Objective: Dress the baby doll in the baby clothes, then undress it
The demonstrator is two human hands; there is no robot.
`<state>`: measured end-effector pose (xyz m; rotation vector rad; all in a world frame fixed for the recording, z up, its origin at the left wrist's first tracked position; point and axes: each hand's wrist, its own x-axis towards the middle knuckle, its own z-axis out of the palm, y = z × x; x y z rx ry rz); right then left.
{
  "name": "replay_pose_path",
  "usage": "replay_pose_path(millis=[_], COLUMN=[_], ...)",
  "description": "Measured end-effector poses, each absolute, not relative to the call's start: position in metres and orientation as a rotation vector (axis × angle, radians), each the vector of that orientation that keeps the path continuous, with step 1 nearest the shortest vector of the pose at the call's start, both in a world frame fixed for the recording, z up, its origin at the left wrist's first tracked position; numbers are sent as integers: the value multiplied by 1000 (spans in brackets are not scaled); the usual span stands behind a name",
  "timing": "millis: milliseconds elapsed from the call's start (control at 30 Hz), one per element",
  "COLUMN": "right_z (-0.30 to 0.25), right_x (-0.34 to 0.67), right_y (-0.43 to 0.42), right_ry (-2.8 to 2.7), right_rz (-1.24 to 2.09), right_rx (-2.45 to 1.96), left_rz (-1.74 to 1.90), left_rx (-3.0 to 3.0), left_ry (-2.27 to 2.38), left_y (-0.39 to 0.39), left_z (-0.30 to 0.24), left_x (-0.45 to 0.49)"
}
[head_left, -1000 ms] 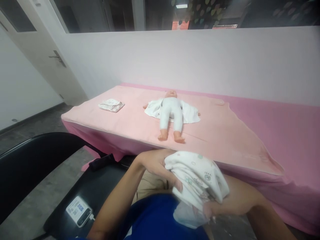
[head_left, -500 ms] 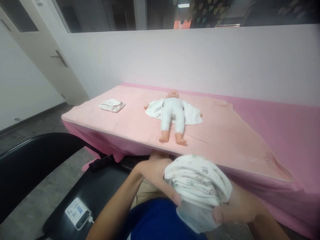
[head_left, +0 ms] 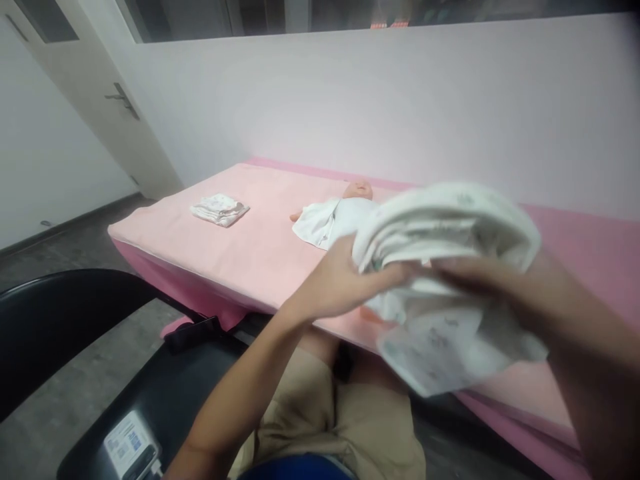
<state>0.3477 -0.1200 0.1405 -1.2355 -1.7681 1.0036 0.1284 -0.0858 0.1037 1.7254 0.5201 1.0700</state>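
Note:
Both of my hands hold a bundle of white printed baby clothes [head_left: 450, 227] raised above the near edge of the pink table [head_left: 250, 253]. My left hand [head_left: 340, 280] grips the bundle's left side with fingers closed on the cloth. My right hand [head_left: 475, 277] is closed on its underside, where a diaper-like sheet [head_left: 440, 347] hangs down. Behind the bundle lies a baby doll [head_left: 357, 192] on an opened white garment [head_left: 320, 223]; the bundle hides most of its body and legs.
A small folded white cloth [head_left: 219, 209] lies at the table's far left. A black chair [head_left: 60, 320] stands at my left with a power bank [head_left: 127, 447] on the black seat beside me. A white wall runs behind the table, with a door [head_left: 100, 100] at left.
Both hands have lifted the clothes bundle from my lap up to table height, and it now covers the doll's body. The camera has tilted down slightly.

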Motion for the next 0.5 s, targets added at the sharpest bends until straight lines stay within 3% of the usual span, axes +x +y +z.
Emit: replay_pose_path(millis=[167, 500], right_z=[175, 70], right_x=[333, 314], right_y=[-63, -34], right_ry=[-1875, -2067], right_rz=[972, 1160], right_rx=[-1285, -1546], left_rz=[1301, 1015], left_rx=[1824, 1673], left_ry=[829, 1318], left_y=[-64, -80], left_z=[120, 20], left_x=[128, 103])
